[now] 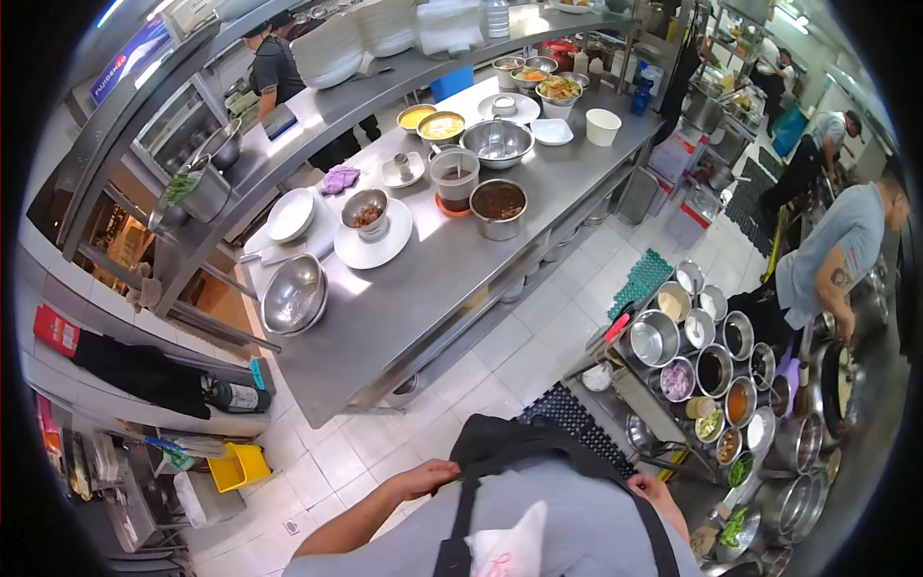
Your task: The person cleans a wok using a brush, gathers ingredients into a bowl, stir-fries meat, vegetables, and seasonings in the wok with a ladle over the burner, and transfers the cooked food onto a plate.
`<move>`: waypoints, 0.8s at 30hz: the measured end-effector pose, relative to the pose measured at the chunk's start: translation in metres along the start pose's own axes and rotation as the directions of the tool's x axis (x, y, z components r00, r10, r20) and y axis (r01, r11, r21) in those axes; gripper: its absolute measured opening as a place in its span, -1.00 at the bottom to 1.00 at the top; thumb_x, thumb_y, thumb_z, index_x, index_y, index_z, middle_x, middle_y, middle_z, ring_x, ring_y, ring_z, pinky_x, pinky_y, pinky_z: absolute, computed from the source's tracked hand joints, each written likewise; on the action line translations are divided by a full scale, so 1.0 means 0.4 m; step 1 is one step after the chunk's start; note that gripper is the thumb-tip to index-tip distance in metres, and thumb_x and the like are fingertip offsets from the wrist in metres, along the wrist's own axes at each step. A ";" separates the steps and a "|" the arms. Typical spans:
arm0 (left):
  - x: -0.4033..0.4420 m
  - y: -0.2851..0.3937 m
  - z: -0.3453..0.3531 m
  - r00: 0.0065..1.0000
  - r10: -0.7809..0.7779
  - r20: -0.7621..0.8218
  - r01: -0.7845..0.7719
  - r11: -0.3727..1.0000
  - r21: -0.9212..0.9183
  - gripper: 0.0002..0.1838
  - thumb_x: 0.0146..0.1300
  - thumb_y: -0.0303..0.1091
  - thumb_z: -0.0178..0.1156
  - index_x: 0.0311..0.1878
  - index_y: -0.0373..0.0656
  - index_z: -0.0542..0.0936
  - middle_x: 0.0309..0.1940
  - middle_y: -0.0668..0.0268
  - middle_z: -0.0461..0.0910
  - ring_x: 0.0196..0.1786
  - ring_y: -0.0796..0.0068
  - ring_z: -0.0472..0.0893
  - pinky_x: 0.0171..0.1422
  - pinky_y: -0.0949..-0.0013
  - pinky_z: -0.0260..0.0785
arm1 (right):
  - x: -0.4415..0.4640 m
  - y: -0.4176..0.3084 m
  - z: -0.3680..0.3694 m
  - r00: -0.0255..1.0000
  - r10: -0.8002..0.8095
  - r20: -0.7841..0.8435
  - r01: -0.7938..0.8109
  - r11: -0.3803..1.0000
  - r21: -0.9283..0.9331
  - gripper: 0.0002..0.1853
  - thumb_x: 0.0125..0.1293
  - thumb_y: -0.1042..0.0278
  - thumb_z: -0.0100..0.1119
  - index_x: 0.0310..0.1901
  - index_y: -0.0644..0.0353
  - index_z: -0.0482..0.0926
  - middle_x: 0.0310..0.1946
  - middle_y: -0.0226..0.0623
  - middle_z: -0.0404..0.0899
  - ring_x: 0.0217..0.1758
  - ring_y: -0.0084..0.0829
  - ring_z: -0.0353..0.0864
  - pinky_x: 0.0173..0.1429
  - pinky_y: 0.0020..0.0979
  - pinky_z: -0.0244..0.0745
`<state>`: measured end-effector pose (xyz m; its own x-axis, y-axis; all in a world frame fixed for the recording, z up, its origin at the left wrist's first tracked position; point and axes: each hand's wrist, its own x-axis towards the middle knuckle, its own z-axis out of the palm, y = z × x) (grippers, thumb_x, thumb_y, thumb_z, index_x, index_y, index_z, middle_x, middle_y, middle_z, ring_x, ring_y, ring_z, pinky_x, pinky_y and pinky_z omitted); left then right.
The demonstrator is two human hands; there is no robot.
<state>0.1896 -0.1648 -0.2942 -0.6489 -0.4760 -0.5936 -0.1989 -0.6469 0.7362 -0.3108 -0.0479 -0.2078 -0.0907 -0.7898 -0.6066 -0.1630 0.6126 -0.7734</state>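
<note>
Black cloth apron (524,444): at the wearer's waist, bunched, over a grey shirt (577,495). Left hand (430,478): fingers curled, pinching its edge. Right hand (658,492): at the opposite edge; grip cannot be told. Long stainless-steel table (399,313) stands ahead; round metal ingredient pots (655,338) crowd the right.

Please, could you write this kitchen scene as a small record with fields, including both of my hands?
left hand: pinches the edge of the black apron
right hand: at the apron's other edge, grip unclear
steel table: carries a purple cloth, a pot of dark sauce and a white plate
right side: a co-worker beside many metal containers
lower left: a yellow container
</note>
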 end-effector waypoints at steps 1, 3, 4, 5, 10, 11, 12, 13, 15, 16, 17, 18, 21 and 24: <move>-0.033 0.028 0.019 0.997 -0.024 -0.070 0.019 0.997 -0.070 -0.87 0.47 -0.34 0.12 -0.08 -0.11 0.63 -0.26 0.60 0.54 -0.19 0.76 0.45 -0.13 0.58 0.29 | 0.042 -0.028 -0.011 0.996 0.032 0.078 -0.033 0.999 0.021 -0.80 0.40 0.32 0.31 -0.07 0.24 0.57 -0.37 -0.54 0.52 -0.36 -0.72 0.39 -0.31 -0.57 0.32; -0.086 0.013 0.052 0.975 -0.028 -0.220 -0.001 0.991 -0.131 -0.81 0.47 -0.32 0.18 0.00 -0.17 0.65 -0.18 0.53 0.64 -0.15 0.72 0.55 -0.06 0.53 0.41 | 0.115 -0.105 -0.017 0.985 -0.078 0.157 0.106 0.978 -0.178 -0.80 0.41 0.33 0.29 -0.07 0.22 0.54 -0.43 -0.54 0.51 -0.45 -0.69 0.39 -0.41 -0.53 0.29; -0.110 0.021 0.067 0.962 -0.054 -0.269 0.009 0.987 -0.163 -0.81 0.46 -0.32 0.19 0.00 -0.18 0.66 -0.18 0.52 0.66 -0.15 0.71 0.56 -0.04 0.52 0.43 | 0.159 -0.125 -0.010 0.968 -0.146 0.203 0.194 0.952 -0.237 -0.80 0.41 0.32 0.29 -0.07 0.21 0.53 -0.46 -0.54 0.51 -0.49 -0.68 0.40 -0.45 -0.52 0.28; -0.134 0.029 0.083 0.945 -0.079 -0.318 0.016 0.980 -0.196 -0.82 0.46 -0.32 0.20 -0.01 -0.18 0.66 -0.18 0.50 0.67 -0.15 0.69 0.58 -0.02 0.50 0.46 | 0.176 -0.159 -0.006 0.977 -0.023 0.213 0.058 0.985 -0.161 -0.80 0.43 0.33 0.28 -0.04 0.21 0.54 -0.40 -0.54 0.54 -0.41 -0.70 0.43 -0.37 -0.55 0.34; -0.153 0.088 0.090 0.893 -0.162 -0.419 0.016 0.943 -0.332 -0.83 0.42 -0.31 0.22 -0.07 -0.17 0.67 -0.23 0.47 0.68 -0.20 0.65 0.61 -0.03 0.48 0.49 | 0.303 -0.377 0.093 0.956 0.038 0.292 -0.007 0.994 -0.106 -0.76 0.46 0.25 0.28 0.01 0.17 0.53 -0.40 -0.57 0.53 -0.44 -0.72 0.43 -0.39 -0.59 0.30; -0.143 0.103 0.085 0.904 -0.132 -0.406 -0.055 0.907 -0.418 -0.84 0.41 -0.29 0.23 -0.10 -0.16 0.67 -0.28 0.46 0.68 -0.23 0.65 0.61 -0.07 0.48 0.49 | 0.340 -0.375 0.107 0.960 0.006 0.280 0.013 0.998 -0.069 -0.76 0.44 0.27 0.29 0.00 0.19 0.54 -0.39 -0.57 0.53 -0.44 -0.73 0.43 -0.40 -0.59 0.30; -0.109 0.074 0.032 0.927 -0.148 -0.344 -0.021 0.896 -0.444 -0.82 0.41 -0.25 0.23 -0.13 -0.16 0.67 -0.36 0.45 0.65 -0.33 0.65 0.59 -0.20 0.48 0.46 | 0.392 -0.352 0.133 0.965 -0.022 0.260 0.030 0.999 -0.024 -0.76 0.43 0.28 0.30 -0.01 0.20 0.55 -0.39 -0.57 0.54 -0.44 -0.73 0.42 -0.40 -0.59 0.30; -0.077 0.051 -0.026 0.948 -0.142 -0.284 0.009 0.907 -0.421 -0.78 0.42 -0.20 0.23 -0.15 -0.16 0.67 -0.42 0.45 0.61 -0.41 0.66 0.55 -0.32 0.48 0.40 | 0.448 -0.326 0.160 0.971 -0.049 0.235 0.045 0.999 0.023 -0.76 0.41 0.30 0.31 -0.02 0.22 0.56 -0.38 -0.56 0.54 -0.44 -0.73 0.42 -0.40 -0.59 0.30; -0.030 0.169 -0.122 0.963 -0.099 -0.251 0.090 0.995 -0.045 -0.67 0.47 -0.10 0.17 -0.26 -0.17 0.67 -0.51 0.45 0.56 -0.45 0.65 0.53 -0.37 0.49 0.36 | 0.533 -0.300 0.200 0.974 -0.150 0.172 0.166 0.983 -0.082 -0.81 0.38 0.35 0.32 -0.07 0.23 0.61 -0.38 -0.57 0.56 -0.44 -0.76 0.38 -0.38 -0.58 0.29; -0.001 0.229 -0.171 0.956 -0.204 -0.211 0.227 0.970 0.088 -0.69 0.48 -0.19 0.08 -0.26 -0.15 0.70 -0.51 0.52 0.52 -0.45 0.73 0.43 -0.38 0.47 0.30 | 0.562 -0.307 0.228 0.962 -0.240 0.132 0.261 0.950 -0.174 -0.81 0.38 0.36 0.31 -0.06 0.24 0.61 -0.42 -0.56 0.56 -0.48 -0.78 0.35 -0.40 -0.59 0.27; 0.022 0.285 -0.213 0.965 -0.193 -0.178 0.235 0.937 0.259 -0.65 0.50 -0.15 0.07 -0.17 -0.21 0.71 -0.48 0.50 0.54 -0.48 0.73 0.43 -0.42 0.47 0.30 | 0.584 -0.318 0.271 0.952 -0.294 0.084 0.303 0.942 -0.144 -0.82 0.41 0.38 0.28 -0.05 0.25 0.61 -0.47 -0.58 0.53 -0.53 -0.79 0.31 -0.45 -0.59 0.23; 0.046 0.319 -0.261 0.959 -0.193 -0.207 0.262 0.880 0.397 -0.57 0.43 -0.04 0.18 -0.19 -0.30 0.70 -0.54 0.24 0.62 -0.43 0.37 0.61 -0.27 0.24 0.46 | 0.576 -0.381 0.319 0.986 -0.159 0.054 0.162 0.985 -0.056 -0.83 0.43 0.38 0.26 -0.05 0.27 0.60 -0.49 -0.57 0.53 -0.55 -0.79 0.31 -0.48 -0.57 0.21; 0.108 0.390 -0.469 0.856 0.267 -0.442 0.164 0.672 0.722 -0.60 0.26 -0.11 0.36 0.04 -0.18 0.65 -0.20 0.15 0.71 -0.24 0.25 0.68 -0.07 0.19 0.53 | 0.608 -0.424 0.403 0.997 -0.066 0.040 0.074 0.966 -0.246 -0.82 0.45 0.37 0.24 -0.06 0.31 0.58 -0.49 -0.43 0.55 -0.52 -0.71 0.42 -0.45 -0.52 0.30; 0.195 0.538 -0.738 0.672 0.309 -0.673 -0.244 0.950 0.193 -0.74 0.42 -0.32 0.25 0.08 -0.21 0.54 -0.22 0.25 0.65 -0.35 0.39 0.66 -0.23 0.33 0.56 | 0.673 -0.434 0.493 0.986 -0.169 -0.009 0.151 0.904 -0.401 -0.80 0.41 0.39 0.25 -0.06 0.33 0.57 -0.43 -0.18 0.62 -0.46 -0.41 0.61 -0.35 -0.35 0.47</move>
<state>0.3131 -0.5169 -0.2780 -0.0032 -0.9209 -0.3899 -0.1728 -0.3835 0.9072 -0.1134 -0.3612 -0.2731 -0.0706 -0.8821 -0.4656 -0.5549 0.4227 -0.7166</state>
